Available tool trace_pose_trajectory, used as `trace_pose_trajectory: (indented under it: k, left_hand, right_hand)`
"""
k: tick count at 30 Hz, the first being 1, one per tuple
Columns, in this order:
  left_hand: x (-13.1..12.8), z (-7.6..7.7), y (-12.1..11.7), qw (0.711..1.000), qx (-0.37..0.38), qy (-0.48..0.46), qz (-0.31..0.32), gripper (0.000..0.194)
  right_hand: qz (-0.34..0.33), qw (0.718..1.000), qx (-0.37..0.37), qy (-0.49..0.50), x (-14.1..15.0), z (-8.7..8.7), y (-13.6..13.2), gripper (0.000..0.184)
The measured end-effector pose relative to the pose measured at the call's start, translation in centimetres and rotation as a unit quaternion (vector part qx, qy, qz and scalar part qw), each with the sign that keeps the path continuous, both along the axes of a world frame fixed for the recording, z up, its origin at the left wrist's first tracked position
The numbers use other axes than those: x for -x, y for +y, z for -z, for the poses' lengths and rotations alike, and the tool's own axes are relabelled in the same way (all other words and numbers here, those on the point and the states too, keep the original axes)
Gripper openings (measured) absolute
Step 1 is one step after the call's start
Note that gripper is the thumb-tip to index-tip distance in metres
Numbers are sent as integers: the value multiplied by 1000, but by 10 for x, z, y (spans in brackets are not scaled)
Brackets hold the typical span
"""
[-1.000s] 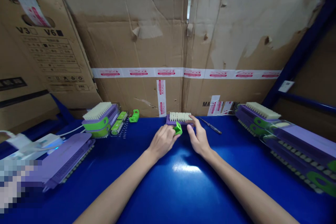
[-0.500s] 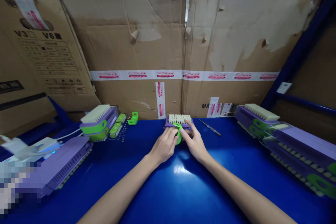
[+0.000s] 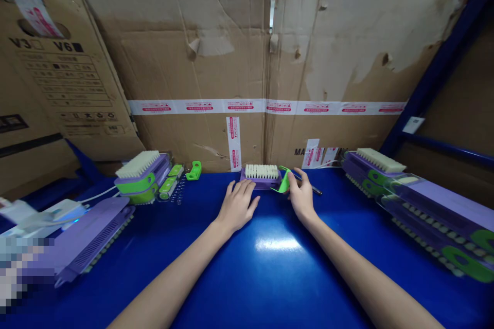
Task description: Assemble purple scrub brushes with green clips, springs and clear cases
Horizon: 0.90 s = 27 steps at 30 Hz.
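Observation:
A small purple brush (image 3: pixel 262 177) with white bristles lies on the blue table (image 3: pixel 270 267) against the cardboard wall. My left hand (image 3: pixel 236 206) rests flat just in front of it, fingers stretched toward its base. My right hand (image 3: pixel 302 196) is to the right of the brush and pinches a green plastic clip (image 3: pixel 284 181), lifted off the brush's right end. A thin metal tool (image 3: pixel 312 187) lies just behind my right hand.
At the left stand stacked purple and green brushes (image 3: pixel 142 177), green parts (image 3: pixel 195 169), several springs (image 3: pixel 178 191) and a long purple panel (image 3: pixel 92 234). At the right lie rows of purple brushes (image 3: pixel 417 200). Cardboard boxes (image 3: pixel 231 61) wall the back.
My right hand has taken the green clip from the front of the brush and moved it to the right. My left hand has let go and flattened out.

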<state>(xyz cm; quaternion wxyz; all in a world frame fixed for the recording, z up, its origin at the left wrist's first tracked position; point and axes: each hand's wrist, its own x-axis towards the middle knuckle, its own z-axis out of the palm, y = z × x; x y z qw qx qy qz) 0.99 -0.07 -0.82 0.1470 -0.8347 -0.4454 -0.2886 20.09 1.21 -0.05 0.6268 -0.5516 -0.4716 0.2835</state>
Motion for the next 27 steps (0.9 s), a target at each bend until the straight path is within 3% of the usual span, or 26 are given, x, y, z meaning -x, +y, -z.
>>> trace_pose_trajectory:
  k: [6, 11, 16, 21, 27]
  left_hand:
    - [7, -6, -1, 993, -97, -5, -69, 29]
    - [20, -7, 5, 985, -124, -27, -119, 56]
    - [25, 2, 14, 992, -53, -49, -104, 77]
    - [24, 4, 13, 991, 36, -70, -110, 71]
    - [22, -2, 9, 992, 53, -73, -90, 69]
  right_hand:
    - [-1, 999, 47, 9, -6, 7, 8, 63]
    - [-24, 998, 54, -26, -5, 8, 8, 62]
    - [-40, 997, 64, -29, -2, 4, 4, 61]
    - [-83, 993, 83, -1, 3, 3, 1, 61]
    - [-111, 990, 89, -4, 5, 6, 1, 64]
